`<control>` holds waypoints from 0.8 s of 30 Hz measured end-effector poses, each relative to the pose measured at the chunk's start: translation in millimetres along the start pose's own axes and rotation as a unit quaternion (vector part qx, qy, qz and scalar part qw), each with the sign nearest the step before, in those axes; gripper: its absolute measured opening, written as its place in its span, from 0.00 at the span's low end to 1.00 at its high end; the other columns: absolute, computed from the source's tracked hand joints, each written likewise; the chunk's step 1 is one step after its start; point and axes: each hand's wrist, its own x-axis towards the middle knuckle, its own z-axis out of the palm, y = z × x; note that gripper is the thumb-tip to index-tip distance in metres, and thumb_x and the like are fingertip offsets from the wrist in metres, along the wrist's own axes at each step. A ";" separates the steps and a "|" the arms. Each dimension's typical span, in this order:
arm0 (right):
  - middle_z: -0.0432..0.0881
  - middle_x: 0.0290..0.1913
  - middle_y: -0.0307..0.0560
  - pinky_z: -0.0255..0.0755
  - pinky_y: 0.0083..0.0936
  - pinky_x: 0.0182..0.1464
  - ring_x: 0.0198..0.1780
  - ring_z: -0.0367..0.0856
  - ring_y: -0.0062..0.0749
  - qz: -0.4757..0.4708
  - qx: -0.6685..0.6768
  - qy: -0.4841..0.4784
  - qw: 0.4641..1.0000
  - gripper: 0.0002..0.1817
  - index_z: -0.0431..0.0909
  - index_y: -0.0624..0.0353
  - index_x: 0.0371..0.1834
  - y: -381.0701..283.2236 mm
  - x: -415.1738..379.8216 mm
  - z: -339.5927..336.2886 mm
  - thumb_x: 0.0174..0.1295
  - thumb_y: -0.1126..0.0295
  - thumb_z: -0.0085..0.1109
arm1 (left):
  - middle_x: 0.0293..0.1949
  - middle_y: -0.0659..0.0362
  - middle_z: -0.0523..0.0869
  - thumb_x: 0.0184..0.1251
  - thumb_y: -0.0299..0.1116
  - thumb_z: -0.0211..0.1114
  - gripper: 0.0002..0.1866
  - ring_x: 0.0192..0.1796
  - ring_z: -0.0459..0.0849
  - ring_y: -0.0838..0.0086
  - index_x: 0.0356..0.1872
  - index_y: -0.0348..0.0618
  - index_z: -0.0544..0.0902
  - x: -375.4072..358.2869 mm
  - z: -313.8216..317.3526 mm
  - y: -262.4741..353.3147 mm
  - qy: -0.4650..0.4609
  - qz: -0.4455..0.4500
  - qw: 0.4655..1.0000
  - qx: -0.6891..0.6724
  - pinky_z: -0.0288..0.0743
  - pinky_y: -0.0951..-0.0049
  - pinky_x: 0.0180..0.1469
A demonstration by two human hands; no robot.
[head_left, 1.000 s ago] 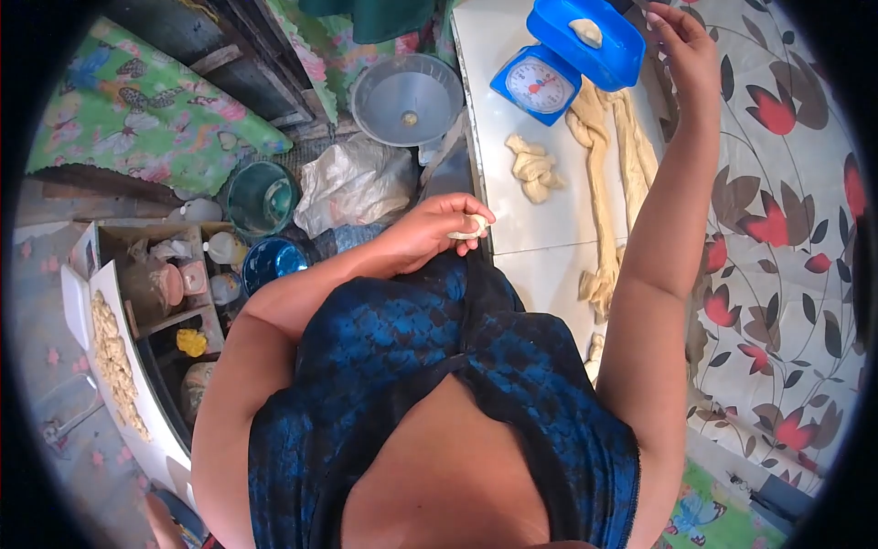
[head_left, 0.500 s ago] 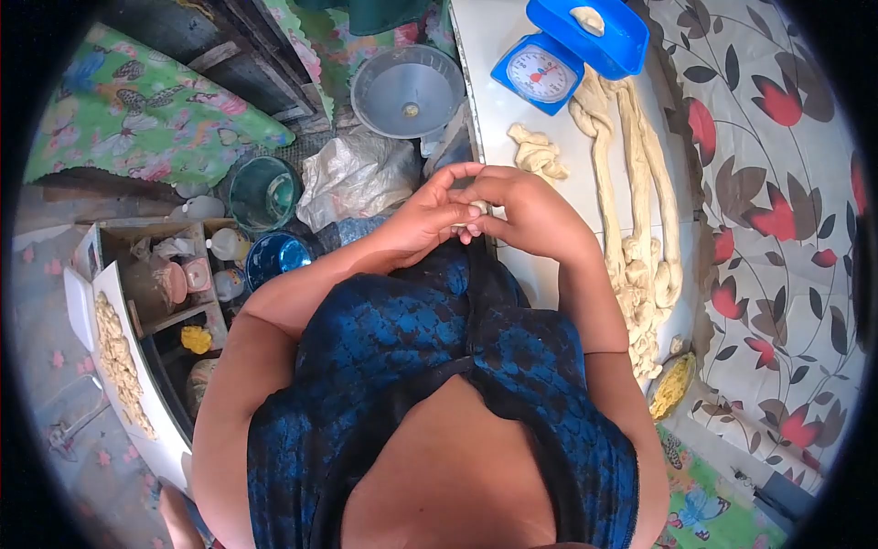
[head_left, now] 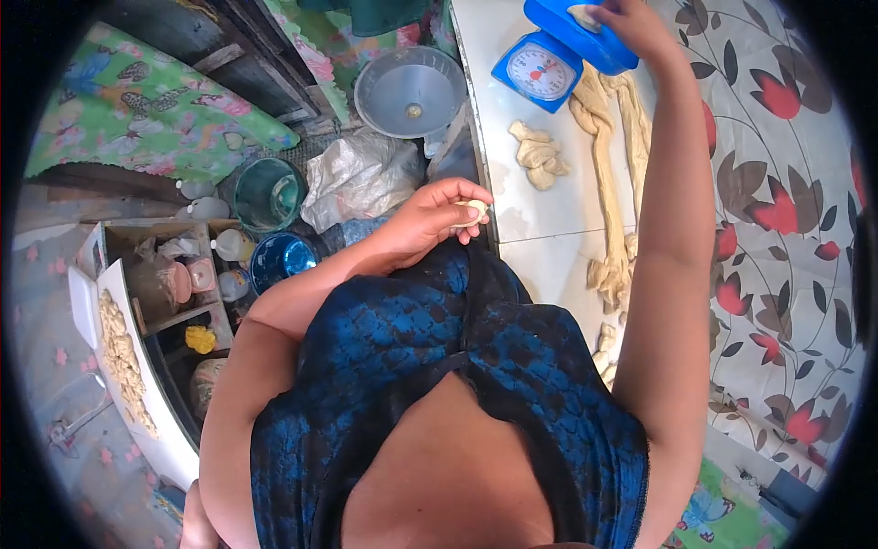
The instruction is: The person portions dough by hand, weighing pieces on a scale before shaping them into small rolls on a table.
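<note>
Dough piece (head_left: 473, 214) is sitting in the left hand (head_left: 441, 216) in the head view, and from my station I am seeing those fingers curling snugly around it, beside the worktop's (head_left: 538, 222) edge. The right hand (head_left: 633, 27) is touching a pan piece (head_left: 582, 16) in the blue pan (head_left: 594, 52) on the scale (head_left: 541, 73); whether its fingers are pinching, I am not able to tell. I am judging both pieces light, soft, perhaps slightly tacky, so I am favouring a gentle pinch across the thick middle, since thin ends may be stretching. Half a second ago both hands were meeting over the dough piece; now the right is reaching the pan, while the left is staying put.
</note>
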 end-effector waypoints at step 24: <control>0.79 0.36 0.39 0.64 0.20 0.45 0.41 0.72 0.22 0.194 0.104 0.070 0.973 0.17 0.77 0.63 0.43 10.3 -203.8 -40.2 0.55 0.62 0.60 | 0.35 0.61 0.77 0.62 0.28 0.56 0.11 0.35 0.73 0.79 0.46 0.40 0.74 1.9 -5.7 -2.6 0.022 -0.033 0.999 -0.024 0.68 0.78 0.40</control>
